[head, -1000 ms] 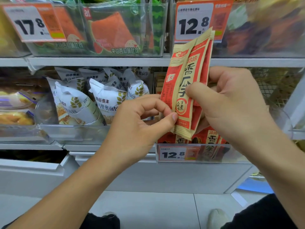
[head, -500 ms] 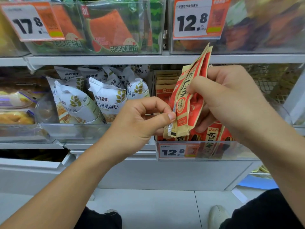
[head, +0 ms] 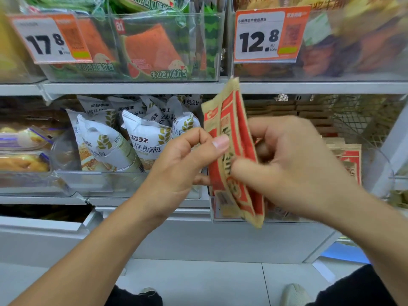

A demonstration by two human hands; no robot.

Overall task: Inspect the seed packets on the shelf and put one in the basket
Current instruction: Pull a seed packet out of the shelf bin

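Red-and-tan seed packets upright — pinched between left hand and right hand.

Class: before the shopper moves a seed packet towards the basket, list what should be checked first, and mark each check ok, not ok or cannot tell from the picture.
1. Left hand pinches the held seed packets: ok.
2. Right hand grips them too: ok.
3. Only one packet in hand: not ok, at least two overlap.
4. Packets lifted clear of the shelf bin: ok.
5. Basket located: cannot tell, none in view.
6. Packet print readable: cannot tell, blurred.
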